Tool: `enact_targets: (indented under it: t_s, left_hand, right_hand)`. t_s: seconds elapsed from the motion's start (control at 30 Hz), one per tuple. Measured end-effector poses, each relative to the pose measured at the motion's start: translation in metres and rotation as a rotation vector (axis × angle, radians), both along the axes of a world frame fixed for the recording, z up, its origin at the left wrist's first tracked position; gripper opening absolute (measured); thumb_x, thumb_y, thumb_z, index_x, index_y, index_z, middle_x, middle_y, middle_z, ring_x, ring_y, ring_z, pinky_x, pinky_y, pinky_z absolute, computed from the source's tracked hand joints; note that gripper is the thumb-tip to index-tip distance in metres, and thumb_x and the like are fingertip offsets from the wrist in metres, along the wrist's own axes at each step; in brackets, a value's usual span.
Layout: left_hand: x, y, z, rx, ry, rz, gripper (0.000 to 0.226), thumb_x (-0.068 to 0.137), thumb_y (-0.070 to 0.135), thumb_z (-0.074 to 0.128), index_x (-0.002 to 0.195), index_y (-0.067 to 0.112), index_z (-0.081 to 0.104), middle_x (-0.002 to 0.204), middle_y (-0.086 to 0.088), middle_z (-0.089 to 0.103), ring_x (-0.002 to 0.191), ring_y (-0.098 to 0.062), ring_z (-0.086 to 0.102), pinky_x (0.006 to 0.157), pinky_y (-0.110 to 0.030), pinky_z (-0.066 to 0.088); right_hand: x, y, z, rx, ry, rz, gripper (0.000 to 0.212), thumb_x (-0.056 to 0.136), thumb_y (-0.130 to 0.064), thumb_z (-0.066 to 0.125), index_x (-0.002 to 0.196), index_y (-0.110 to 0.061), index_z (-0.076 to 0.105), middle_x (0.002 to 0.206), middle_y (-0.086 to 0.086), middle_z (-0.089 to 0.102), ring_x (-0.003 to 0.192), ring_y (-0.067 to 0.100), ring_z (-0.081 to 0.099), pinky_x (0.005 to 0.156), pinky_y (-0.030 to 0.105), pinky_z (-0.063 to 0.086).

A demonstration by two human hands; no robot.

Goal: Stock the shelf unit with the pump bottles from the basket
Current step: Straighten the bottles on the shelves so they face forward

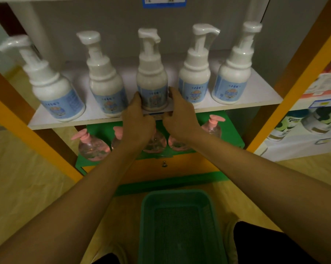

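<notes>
Several white pump bottles with blue labels stand in a row on the white shelf (256, 96). The middle bottle (151, 80) stands upright at the shelf's front edge. My left hand (137, 119) grips its base from the left and my right hand (180, 115) grips it from the right. Other white bottles flank it: one (105, 82) to its left and one (196, 77) to its right. The green basket (180, 195) sits on the floor below my arms and holds no bottles.
Clear pump bottles with pink tops (93, 145) stand on the green lower shelf (235, 130). Orange-brown frame posts (294, 88) flank the unit. A neighbouring shelf with other products (313, 121) is at the right. My knees are beside the basket.
</notes>
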State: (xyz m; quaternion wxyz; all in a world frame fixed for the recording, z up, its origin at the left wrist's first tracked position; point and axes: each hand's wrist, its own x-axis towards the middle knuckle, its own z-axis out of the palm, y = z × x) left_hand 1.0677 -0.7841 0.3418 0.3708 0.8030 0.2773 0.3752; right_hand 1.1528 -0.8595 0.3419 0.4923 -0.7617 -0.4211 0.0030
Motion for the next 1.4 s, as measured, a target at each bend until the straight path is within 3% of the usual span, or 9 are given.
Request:
enact_targets:
  t_s: [0.13,0.37,0.47,0.63,0.8,0.9,1.03,1.2,1.4]
  left_hand:
    - [0.002,-0.012,-0.001,-0.008,-0.095,0.123,0.045,0.076,-0.011,0.043,0.118,0.005,0.052,0.119,-0.014,0.057,0.112,-0.022,0.054,0.096,-0.035,0.048]
    - [0.015,-0.045,0.011,0.202,-0.169,0.118,0.037,0.078,-0.010,0.049,0.115,-0.002,0.053,0.110,-0.017,0.054,0.099,-0.017,0.048,0.084,-0.010,0.038]
    - [0.023,-0.046,0.021,0.116,-0.218,0.220,0.040,0.080,-0.005,0.049,0.119,0.001,0.048,0.120,-0.016,0.047,0.107,-0.018,0.045,0.088,-0.012,0.036]
    - [0.025,-0.027,0.020,-0.123,-0.104,0.253,0.041,0.084,0.002,0.048,0.125,0.000,0.043,0.127,-0.019,0.049,0.116,-0.030,0.049,0.099,-0.041,0.044]
    - [0.018,-0.019,0.015,-0.119,-0.073,0.194,0.029,0.081,-0.001,0.048,0.110,0.004,0.053,0.105,-0.010,0.063,0.092,-0.020,0.058,0.075,-0.025,0.048]
    - [0.016,-0.020,0.014,-0.098,-0.088,0.137,0.025,0.081,-0.001,0.049,0.105,0.008,0.054,0.098,-0.005,0.062,0.083,-0.013,0.056,0.062,-0.009,0.043]
    - [0.017,-0.024,0.015,-0.113,-0.125,0.099,0.029,0.082,0.002,0.050,0.110,0.008,0.055,0.102,-0.007,0.064,0.087,-0.014,0.059,0.072,-0.020,0.051]
    - [0.013,-0.019,0.011,-0.038,-0.078,0.133,0.028,0.083,0.004,0.051,0.110,0.008,0.053,0.109,-0.008,0.060,0.095,-0.014,0.053,0.082,-0.029,0.048]
    - [0.023,-0.052,0.014,0.215,-0.176,0.003,0.036,0.081,-0.002,0.050,0.117,0.003,0.051,0.109,-0.001,0.051,0.097,-0.005,0.046,0.083,-0.007,0.040]
  right_hand:
    - [0.000,-0.014,-0.001,0.055,-0.004,-0.130,0.050,0.079,0.009,0.050,0.128,0.002,0.050,0.125,0.019,0.061,0.116,0.032,0.055,0.084,0.015,0.035]
    - [0.019,-0.042,0.006,0.193,0.052,-0.382,0.034,0.079,0.007,0.055,0.111,0.000,0.055,0.107,0.016,0.060,0.101,0.029,0.055,0.088,0.045,0.046]
    - [0.017,-0.046,0.009,0.220,0.005,-0.317,0.033,0.080,0.007,0.054,0.112,0.000,0.055,0.105,0.016,0.061,0.098,0.027,0.057,0.084,0.042,0.049]
    - [0.002,-0.026,0.008,0.013,0.001,-0.046,0.047,0.083,-0.003,0.056,0.130,-0.004,0.048,0.127,0.016,0.058,0.116,0.030,0.052,0.085,0.017,0.032]
    - [-0.001,-0.007,0.019,-0.043,0.072,0.046,0.043,0.082,-0.004,0.058,0.124,-0.003,0.051,0.120,0.018,0.062,0.111,0.035,0.057,0.094,0.046,0.048]
    - [-0.001,-0.007,0.018,-0.050,0.070,0.017,0.043,0.082,-0.008,0.060,0.125,-0.005,0.051,0.119,0.017,0.063,0.109,0.035,0.057,0.091,0.048,0.048]
    - [-0.001,-0.011,0.015,-0.012,0.083,-0.008,0.040,0.083,-0.009,0.060,0.122,-0.005,0.052,0.115,0.016,0.064,0.105,0.032,0.058,0.087,0.044,0.049]
    - [-0.003,-0.015,0.012,0.056,0.062,-0.062,0.035,0.083,0.000,0.056,0.118,-0.003,0.057,0.115,0.015,0.064,0.105,0.028,0.058,0.079,0.015,0.037]
    - [0.015,-0.042,0.006,0.124,0.024,-0.347,0.039,0.080,0.003,0.058,0.119,-0.001,0.050,0.116,0.016,0.054,0.110,0.029,0.050,0.095,0.041,0.044]
